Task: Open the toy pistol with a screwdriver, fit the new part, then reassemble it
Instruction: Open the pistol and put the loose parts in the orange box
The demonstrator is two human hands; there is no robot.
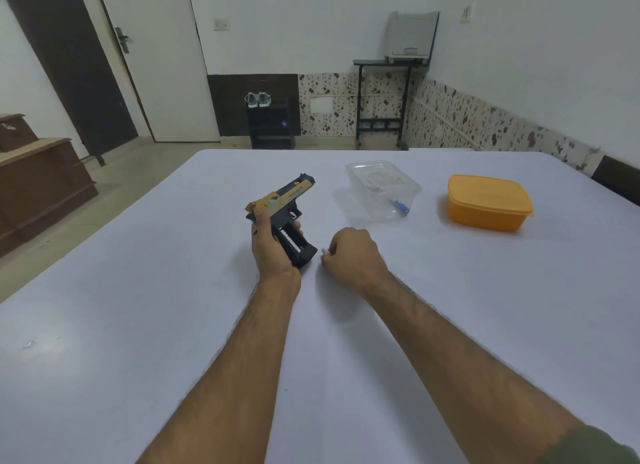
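A white-walled room with a dark door (pixel 69 65) at the left, a pair of shoes (pixel 258 100) on a low dark stand (pixel 272 126) against the far wall and a grey printer (pixel 410 34) on a black side table (pixel 384 93) frames a broad table (pixel 138 290) under a pale cloth. At the far left edge of the room sits brown wooden furniture (pixel 38 183).

On the table, left of centre, the left hand (pixel 273 245) wraps round the grip of the toy pistol (pixel 287 210), a black body with a tan-and-yellow slide, its muzzle pointing away toward the far wall and its butt tilted toward the right hand; the side of the grip shows an open slot. Just beside the butt, the right hand (pixel 353 252) rests on the cloth with fingers curled, pinching a small pale object (pixel 323 251) too small to identify.

Farther back and to the right stands a clear plastic container (pixel 382 190), lidless, holding a blue-handled tool (pixel 401 207) and some small pale bits that cannot be made out. Well apart to its right sits an orange plastic box (pixel 488 202) with its lid on, contents hidden. A green sleeve (pixel 595 446) shows at the lower right corner.
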